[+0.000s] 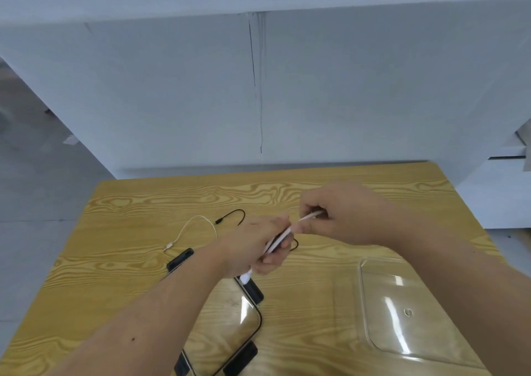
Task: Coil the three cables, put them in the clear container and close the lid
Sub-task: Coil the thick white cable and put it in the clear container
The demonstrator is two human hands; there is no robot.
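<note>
My left hand point(258, 246) grips a bundle of white cable point(278, 240), with its white plug sticking out below the fist. My right hand point(342, 213) pinches the free end of that same cable just to the right, held above the wooden table point(138, 260). A thinner white cable point(195, 226) lies loose on the table to the left. A black cable point(232, 216) curves beside it, partly hidden behind my left hand. The clear container point(402, 304) stands open at the right, under my right forearm. Its clear lid point(230, 318) with black clips lies flat beneath my left forearm.
A pale wall runs close behind the table's far edge. Grey floor shows to the left of the table, and white furniture point(500, 191) stands at the far right.
</note>
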